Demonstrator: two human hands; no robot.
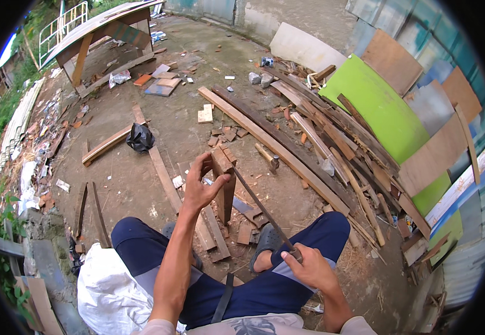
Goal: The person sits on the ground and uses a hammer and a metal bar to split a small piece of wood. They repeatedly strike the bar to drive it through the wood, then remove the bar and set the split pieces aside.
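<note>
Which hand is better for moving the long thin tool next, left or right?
Probably the right hand: it grips the near end of the long thin tool. The left hand looks busy holding the wooden piece.

Going off the one chunky brown wooden beam (225,195) in the left hand (199,187), I count one long slim dark tool (262,210) at its right side, one tan wooden-handled hammer (267,158) further right, one crumpled black plastic bag (140,137) left of it, two lumpy grey rocks (254,78) beyond it.
</note>
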